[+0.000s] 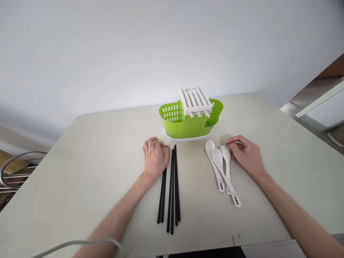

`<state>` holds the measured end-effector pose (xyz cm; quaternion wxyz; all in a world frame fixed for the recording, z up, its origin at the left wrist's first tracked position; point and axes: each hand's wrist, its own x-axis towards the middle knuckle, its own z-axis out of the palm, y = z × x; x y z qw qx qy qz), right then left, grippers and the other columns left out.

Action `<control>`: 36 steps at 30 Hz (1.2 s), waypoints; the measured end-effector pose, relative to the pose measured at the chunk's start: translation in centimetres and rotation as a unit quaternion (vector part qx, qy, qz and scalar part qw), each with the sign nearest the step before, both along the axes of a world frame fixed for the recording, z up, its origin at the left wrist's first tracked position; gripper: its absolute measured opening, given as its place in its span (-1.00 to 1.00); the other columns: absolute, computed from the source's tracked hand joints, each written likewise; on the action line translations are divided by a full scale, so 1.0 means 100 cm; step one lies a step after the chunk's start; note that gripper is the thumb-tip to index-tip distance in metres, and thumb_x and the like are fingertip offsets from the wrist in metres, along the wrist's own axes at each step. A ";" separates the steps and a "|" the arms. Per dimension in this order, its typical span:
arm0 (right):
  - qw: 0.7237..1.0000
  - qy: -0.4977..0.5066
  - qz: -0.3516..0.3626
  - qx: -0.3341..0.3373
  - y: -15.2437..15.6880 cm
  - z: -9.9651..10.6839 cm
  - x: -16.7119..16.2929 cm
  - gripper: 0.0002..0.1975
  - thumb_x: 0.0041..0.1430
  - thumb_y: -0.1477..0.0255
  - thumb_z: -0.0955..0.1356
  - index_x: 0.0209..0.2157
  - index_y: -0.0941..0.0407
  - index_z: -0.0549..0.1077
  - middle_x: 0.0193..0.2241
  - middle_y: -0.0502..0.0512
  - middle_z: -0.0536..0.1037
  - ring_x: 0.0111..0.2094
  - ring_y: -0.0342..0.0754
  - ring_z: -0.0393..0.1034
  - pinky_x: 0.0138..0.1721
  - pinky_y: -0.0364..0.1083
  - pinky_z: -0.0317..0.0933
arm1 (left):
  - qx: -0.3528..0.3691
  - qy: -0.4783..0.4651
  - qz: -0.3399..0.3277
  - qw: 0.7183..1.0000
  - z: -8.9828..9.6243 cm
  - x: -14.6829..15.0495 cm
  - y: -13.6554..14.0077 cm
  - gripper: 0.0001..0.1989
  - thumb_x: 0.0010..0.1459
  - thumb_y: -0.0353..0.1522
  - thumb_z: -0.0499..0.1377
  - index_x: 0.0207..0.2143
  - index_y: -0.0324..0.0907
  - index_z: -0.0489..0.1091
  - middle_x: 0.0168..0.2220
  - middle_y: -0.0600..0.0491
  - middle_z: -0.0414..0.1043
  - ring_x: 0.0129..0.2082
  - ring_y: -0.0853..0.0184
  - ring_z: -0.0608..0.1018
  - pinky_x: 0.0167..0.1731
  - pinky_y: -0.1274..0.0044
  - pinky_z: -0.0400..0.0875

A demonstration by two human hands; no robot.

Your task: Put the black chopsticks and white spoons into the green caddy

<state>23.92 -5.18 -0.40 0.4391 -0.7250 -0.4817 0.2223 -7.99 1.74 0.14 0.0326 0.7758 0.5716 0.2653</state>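
Observation:
My left hand (155, 157) rests on the table, fingers loosely bent and thumb apart. Its thumb lies over the upper ends of two black chopsticks (162, 200). More black chopsticks (172, 193) lie just to the right, roughly parallel. My right hand (245, 154) rests beside several white spoons (218, 159), with its index fingertip and thumb at the bowl of the rightmost one. Some of its fingers are hidden beneath the palm. The spoons overlap, with handles toward me. Beyond both hands stands a green utensil basket (185, 129) with a white slotted top (195, 101).
The pale table (107, 143) meets a white wall (120, 53) at the back. A grey cable (80, 243) crosses over my left forearm. A metal rack (18, 175) stands beyond the left edge. A dark object (209, 253) shows at the front edge.

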 end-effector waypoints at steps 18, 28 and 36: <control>1.000 0.003 -0.007 -0.009 0.001 -0.001 0.000 -0.86 0.12 0.38 0.32 -0.34 0.02 0.54 -0.51 -0.04 0.58 -0.56 -0.09 0.37 -0.43 -0.10 0.24 | 0.019 0.057 -0.031 0.998 0.010 -0.007 0.000 -0.85 0.34 -0.27 0.22 -0.21 -0.14 0.54 0.07 -0.12 0.52 0.12 0.01 0.43 0.12 0.17 0.33; 1.000 -0.003 -0.008 -0.005 0.001 0.000 0.000 -0.87 0.11 0.38 0.32 -0.36 0.02 0.53 -0.53 -0.05 0.56 -0.56 -0.10 0.35 -0.42 -0.10 0.23 | 0.044 0.074 -0.046 0.995 0.008 -0.007 0.001 -0.80 0.36 -0.28 0.19 -0.32 -0.15 0.53 -0.02 -0.12 0.55 0.06 0.02 0.48 0.08 0.17 0.31; 1.000 -0.009 -0.004 -0.002 0.001 -0.001 0.000 -0.86 0.12 0.39 0.31 -0.36 0.02 0.53 -0.54 -0.05 0.55 -0.56 -0.10 0.34 -0.44 -0.10 0.21 | 0.075 0.104 -0.058 0.990 0.006 -0.007 0.000 -0.81 0.38 -0.31 0.17 -0.29 -0.18 0.51 -0.07 -0.11 0.56 -0.01 0.04 0.51 0.06 0.20 0.31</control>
